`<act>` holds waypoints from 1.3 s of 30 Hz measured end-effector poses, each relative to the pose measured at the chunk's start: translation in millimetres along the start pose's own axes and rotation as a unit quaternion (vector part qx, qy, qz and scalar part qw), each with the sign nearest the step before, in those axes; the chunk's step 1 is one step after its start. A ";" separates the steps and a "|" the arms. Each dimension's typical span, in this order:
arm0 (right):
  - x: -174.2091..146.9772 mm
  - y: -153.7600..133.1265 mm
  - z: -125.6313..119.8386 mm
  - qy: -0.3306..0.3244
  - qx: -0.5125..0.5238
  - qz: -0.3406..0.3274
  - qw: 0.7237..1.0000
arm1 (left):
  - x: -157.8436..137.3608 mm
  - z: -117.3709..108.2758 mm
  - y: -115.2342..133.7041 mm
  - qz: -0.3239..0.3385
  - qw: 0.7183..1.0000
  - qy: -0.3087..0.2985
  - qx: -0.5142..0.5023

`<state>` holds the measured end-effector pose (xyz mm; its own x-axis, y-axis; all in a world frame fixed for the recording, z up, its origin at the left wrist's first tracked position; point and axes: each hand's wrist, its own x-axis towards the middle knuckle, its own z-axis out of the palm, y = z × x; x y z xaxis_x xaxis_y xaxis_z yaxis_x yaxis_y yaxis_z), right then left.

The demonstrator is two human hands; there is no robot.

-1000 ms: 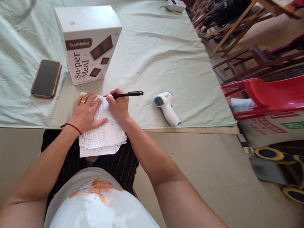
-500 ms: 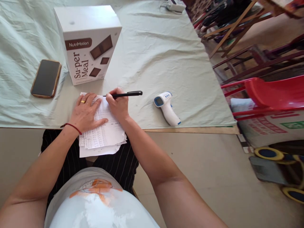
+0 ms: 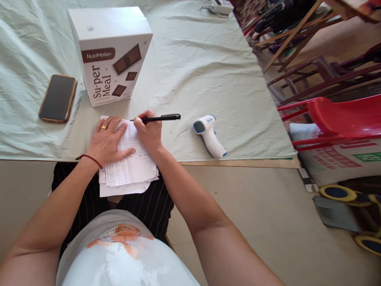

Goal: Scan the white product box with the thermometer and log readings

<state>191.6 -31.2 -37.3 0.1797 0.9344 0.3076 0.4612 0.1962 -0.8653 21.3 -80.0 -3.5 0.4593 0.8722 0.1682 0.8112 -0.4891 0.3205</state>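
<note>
Several sheets of paper [image 3: 138, 167] covered in rows of small writing lie stacked at the table's near edge and hang over it. My left hand [image 3: 108, 139] rests on their left side, fingers spread flat, a ring on one finger. Pinched in my right hand [image 3: 149, 133] is a black pen [image 3: 166, 117], its back end pointing right and its tip near the top of the sheets, mostly hidden by my fingers. Behind my hands a white NutriMotion box [image 3: 116, 75] stands upright. To the right lies a white and blue infrared thermometer [image 3: 210, 137].
A phone [image 3: 58, 98] with a dark screen lies left of the box on the pale green tablecloth [image 3: 202, 67]. At the far edge sits a small white device [image 3: 220, 7]. A red chair [image 3: 345, 117] and a printed sack [image 3: 333, 159] stand right of the table.
My right hand has shifted very slightly to the right with the pen. My left hand, the sheets and the other things on the table stay where they were.
</note>
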 end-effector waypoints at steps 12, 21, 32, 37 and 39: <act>0.1 0.1 0.4 0.019 -0.009 0.001 1.000 | 0.1 -0.1 -0.2 0.002 1.000 -0.001 0.001; -0.3 2.0 -0.8 0.015 0.000 -0.004 1.000 | -0.1 0.4 -0.9 0.001 1.000 0.001 -0.005; 0.5 1.8 -0.7 0.005 -0.020 0.001 1.000 | 0.1 -0.6 0.1 0.003 1.000 -0.004 0.012; 0.3 0.1 0.1 0.009 -0.012 0.016 1.000 | 0.2 -0.3 0.1 0.001 1.000 0.001 0.007; 0.2 -0.9 0.2 0.010 -0.016 0.019 1.000 | 0.3 -0.6 0.3 -0.002 1.000 -0.002 0.004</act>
<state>191.0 -31.2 -36.5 0.2154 0.9344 0.2838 0.4808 0.1514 -0.8636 21.4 -79.9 -2.8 0.4584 0.8736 0.1633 0.8157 -0.4865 0.3131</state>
